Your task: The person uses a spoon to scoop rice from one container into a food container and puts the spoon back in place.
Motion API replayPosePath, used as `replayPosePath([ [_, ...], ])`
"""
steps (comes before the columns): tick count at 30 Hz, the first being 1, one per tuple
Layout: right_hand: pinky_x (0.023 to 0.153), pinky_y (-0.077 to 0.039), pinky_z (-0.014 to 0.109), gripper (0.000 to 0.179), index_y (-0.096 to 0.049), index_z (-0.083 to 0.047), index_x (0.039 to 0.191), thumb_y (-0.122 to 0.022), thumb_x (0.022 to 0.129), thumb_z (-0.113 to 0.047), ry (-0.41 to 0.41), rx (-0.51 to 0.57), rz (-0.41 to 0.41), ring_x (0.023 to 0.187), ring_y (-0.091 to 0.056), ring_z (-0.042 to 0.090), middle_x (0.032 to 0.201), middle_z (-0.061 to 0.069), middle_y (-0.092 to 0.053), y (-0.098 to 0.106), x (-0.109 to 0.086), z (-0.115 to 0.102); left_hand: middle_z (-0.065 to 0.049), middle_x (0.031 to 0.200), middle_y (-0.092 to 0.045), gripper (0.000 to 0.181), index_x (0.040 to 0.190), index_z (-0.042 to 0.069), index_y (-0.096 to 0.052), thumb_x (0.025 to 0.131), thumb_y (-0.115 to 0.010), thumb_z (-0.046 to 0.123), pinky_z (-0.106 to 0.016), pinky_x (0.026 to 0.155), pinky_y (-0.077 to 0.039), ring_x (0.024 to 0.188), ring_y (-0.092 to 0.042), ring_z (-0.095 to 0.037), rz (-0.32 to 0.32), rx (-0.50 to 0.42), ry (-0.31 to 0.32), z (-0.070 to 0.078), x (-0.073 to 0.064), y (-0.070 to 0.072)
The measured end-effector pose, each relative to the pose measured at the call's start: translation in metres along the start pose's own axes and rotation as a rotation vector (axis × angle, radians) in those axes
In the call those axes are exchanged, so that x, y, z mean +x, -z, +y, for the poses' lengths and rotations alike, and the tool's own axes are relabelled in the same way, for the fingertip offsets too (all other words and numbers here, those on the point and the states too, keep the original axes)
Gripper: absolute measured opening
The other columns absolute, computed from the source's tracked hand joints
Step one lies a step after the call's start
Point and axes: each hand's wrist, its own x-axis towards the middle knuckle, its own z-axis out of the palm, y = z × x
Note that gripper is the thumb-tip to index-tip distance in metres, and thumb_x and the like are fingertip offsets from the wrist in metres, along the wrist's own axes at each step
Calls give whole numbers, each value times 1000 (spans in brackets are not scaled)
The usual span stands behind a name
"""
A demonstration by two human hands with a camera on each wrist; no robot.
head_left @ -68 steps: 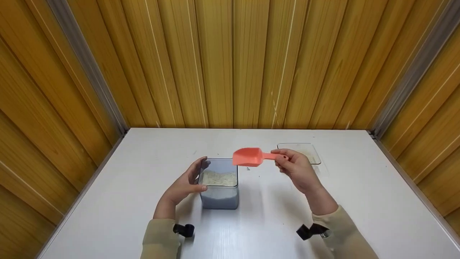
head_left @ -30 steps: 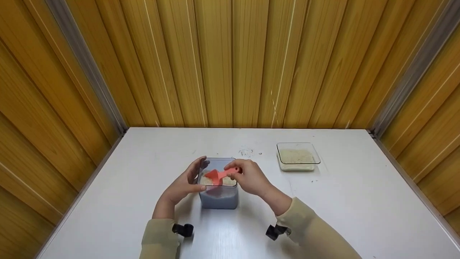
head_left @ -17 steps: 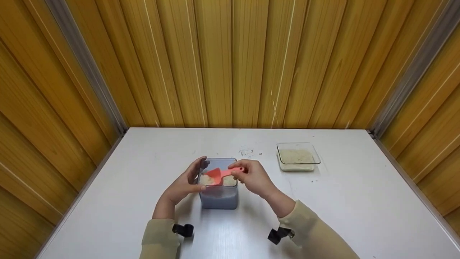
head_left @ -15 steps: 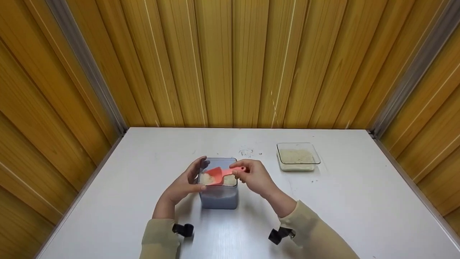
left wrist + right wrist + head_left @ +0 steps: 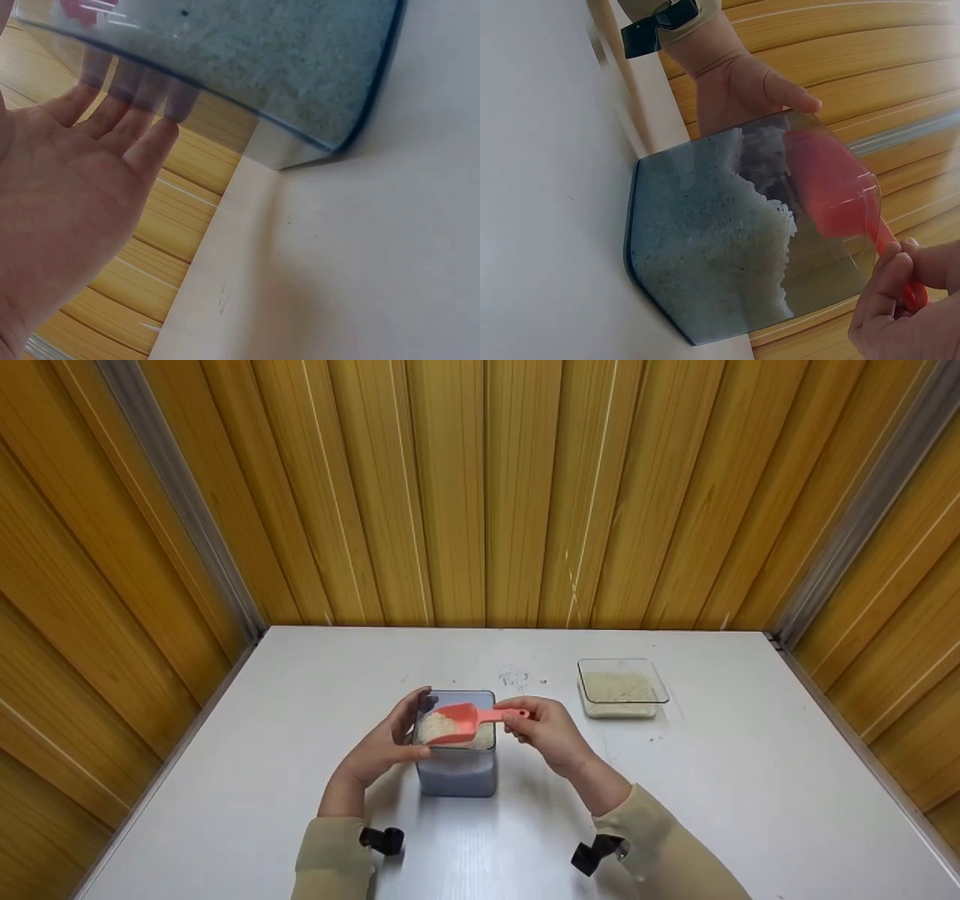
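Note:
A tall bluish see-through container (image 5: 457,775) stands on the table, partly filled with white rice (image 5: 727,225). My left hand (image 5: 381,748) grips its left side, thumb at the near rim and fingers around the far corner. Through the wall in the left wrist view, those fingertips (image 5: 139,79) show against it. With thumb and fingers, my right hand (image 5: 553,733) pinches the handle of a coral-red scoop (image 5: 466,721). Its bowl carries a heap of rice and sits inside the container's mouth, over the remaining rice. The right wrist view shows the bowl above the rice line.
To the right and farther back, a shallow clear square container (image 5: 619,710) holds a layer of pale rice. A few specks (image 5: 514,678) dot the white table (image 5: 720,750). Yellow wood-look panels (image 5: 517,495) rise behind and at both sides.
The scoop, without visible rice at first, went left and down into the container's rice. It has since risen slightly rightward with a heap in it. My left hand stays put.

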Motion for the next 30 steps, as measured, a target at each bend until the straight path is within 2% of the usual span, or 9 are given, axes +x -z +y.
replayPosePath([
  [9, 62, -46, 13, 32, -62, 10, 130, -59, 103, -6, -80, 244, -47, 72, -53, 6, 81, -5, -64, 10, 2, 13, -7, 175, -9, 109, 165, 24, -19, 80, -88, 27, -54, 131, -6, 163, 2, -30, 8, -14, 6, 2, 0, 0],
  [13, 63, -47, 12, 32, -61, 8, 133, -56, 104, -7, -115, 311, -71, 73, -55, 4, 83, -5, -65, 14, 2, 17, -6, 175, -9, 108, 165, 24, -19, 81, -88, 26, -53, 131, -7, 163, 2, -30, 13, -10, 11, 1, 0, -1],
  [20, 64, -48, 10, 31, -57, 6, 133, -55, 105, -9, -116, 354, -86, 75, -57, 1, 83, -5, -64, 24, -3, 15, -6, 175, -7, 110, 165, 25, -19, 80, -88, 26, -53, 131, -6, 163, 4, -29, 5, -17, 6, 1, 0, -1],
  [25, 65, -49, 11, 22, -65, -3, 124, -56, 105, -8, -97, 372, -84, 76, -58, 2, 83, -5, -65, 35, -7, 8, -7, 175, -6, 110, 165, 24, -18, 80, -88, 26, -52, 131, -4, 163, 4, -30, 3, -14, 3, 0, 0, -1],
  [30, 66, -50, 12, 18, -70, -11, 117, -57, 105, -8, -64, 373, -55, 77, -59, 3, 84, -5, -66, 54, -10, 0, -8, 175, -10, 111, 165, 21, -17, 80, -88, 27, -52, 131, -3, 163, 3, -30, -10, -27, -16, 1, -1, -1],
])
